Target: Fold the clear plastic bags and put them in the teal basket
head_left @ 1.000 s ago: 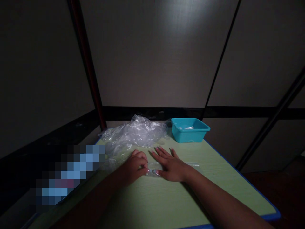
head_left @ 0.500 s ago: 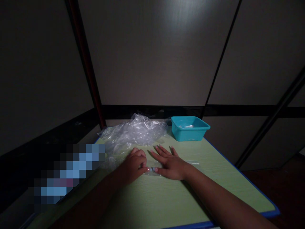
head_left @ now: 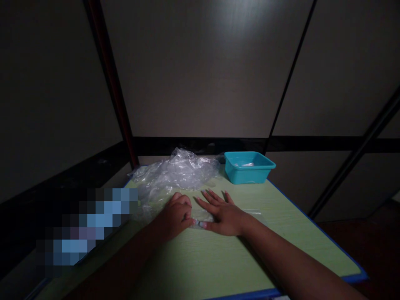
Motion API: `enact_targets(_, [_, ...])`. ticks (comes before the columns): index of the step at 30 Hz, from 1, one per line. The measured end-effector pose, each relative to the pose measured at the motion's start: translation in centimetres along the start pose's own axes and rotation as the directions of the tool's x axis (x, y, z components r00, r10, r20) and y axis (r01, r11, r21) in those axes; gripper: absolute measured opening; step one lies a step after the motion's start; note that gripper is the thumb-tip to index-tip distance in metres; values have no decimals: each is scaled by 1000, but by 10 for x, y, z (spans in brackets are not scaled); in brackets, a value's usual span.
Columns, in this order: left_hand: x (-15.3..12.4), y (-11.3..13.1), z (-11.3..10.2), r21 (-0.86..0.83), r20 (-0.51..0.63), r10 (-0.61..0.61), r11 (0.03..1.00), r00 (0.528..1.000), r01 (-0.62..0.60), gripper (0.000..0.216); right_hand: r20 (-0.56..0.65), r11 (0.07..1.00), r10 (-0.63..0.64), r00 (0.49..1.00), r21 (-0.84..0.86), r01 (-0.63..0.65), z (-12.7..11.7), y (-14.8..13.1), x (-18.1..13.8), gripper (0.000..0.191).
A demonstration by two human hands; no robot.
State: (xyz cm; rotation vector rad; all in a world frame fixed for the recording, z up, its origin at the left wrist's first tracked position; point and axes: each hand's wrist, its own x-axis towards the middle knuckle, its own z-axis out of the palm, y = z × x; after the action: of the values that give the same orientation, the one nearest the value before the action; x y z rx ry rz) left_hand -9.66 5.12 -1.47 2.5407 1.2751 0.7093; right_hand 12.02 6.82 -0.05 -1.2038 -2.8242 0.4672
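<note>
My left hand (head_left: pixel 178 214) rests on the table with its fingers curled into the palm and its thumb stretched toward the right. What the curled fingers hold, if anything, is hidden. To its right, my right hand (head_left: pixel 223 214) lies palm down with the fingers spread, on a flat clear plastic piece (head_left: pixel 254 214) that looks like a bag or sheet. Both thumbs touch the near edge of this plastic, their tips a little apart. Behind the left hand lies a large crumpled heap of clear plastic (head_left: pixel 184 171).
A turquoise plastic basin (head_left: pixel 249 176) stands at the back right of the light green table (head_left: pixel 200 262), with something pale inside it. The table has a blue edge. A blurred-out blue patch (head_left: pixel 103 221) covers the left side. Dark panels rise behind the table.
My left thumb has drawn slightly back to the left, so the gap between the thumb tips is a little wider. The hands otherwise stay in place.
</note>
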Motion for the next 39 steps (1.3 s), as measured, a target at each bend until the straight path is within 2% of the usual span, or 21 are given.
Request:
enact_targets(7, [0,-1,-1,78,-7,-50,996,999,51,16,1,1000,-5,1000,-26,5,1,0,1,78])
enact_targets(12, [0,1,-2,165,-162,-155,969,975,182,14,1,999,-3,1000,-34,3,2,0,2,79])
enact_targets(15, [0,4,3,185,-215,-108,971,971,149,26,-7,999,-6,1000,-35,6,3,1,2,78])
enact_targets(19, [-3,9,13,246,-166,-45,966,985,86,43,-30,999,-18,999,-42,16,5,2,2,77])
enact_targets(25, [-7,2,13,360,-37,-155,920,987,158,63,-17,999,-1,1000,-44,0,4,1,2,79])
enact_targets(28, [-5,-1,3,379,-118,-167,903,979,200,56,-4,999,0,1000,-45,0,3,0,2,79])
enact_targets(31, [-2,-1,-12,283,-208,-144,938,968,200,29,-3,999,-1,1000,-39,1,3,0,2,79])
enact_targets(33, [-2,0,-20,164,-107,-91,981,990,108,14,-5,999,-6,1000,-34,6,3,1,2,79])
enact_targets(36, [-9,1,-24,5,77,5,1000,997,-5,25,-5,999,-8,1000,-32,8,2,1,1,79])
enact_targets(39, [-16,1,-20,-26,158,14,1000,987,-10,25,-3,1000,-9,1000,-30,9,1,1,0,80])
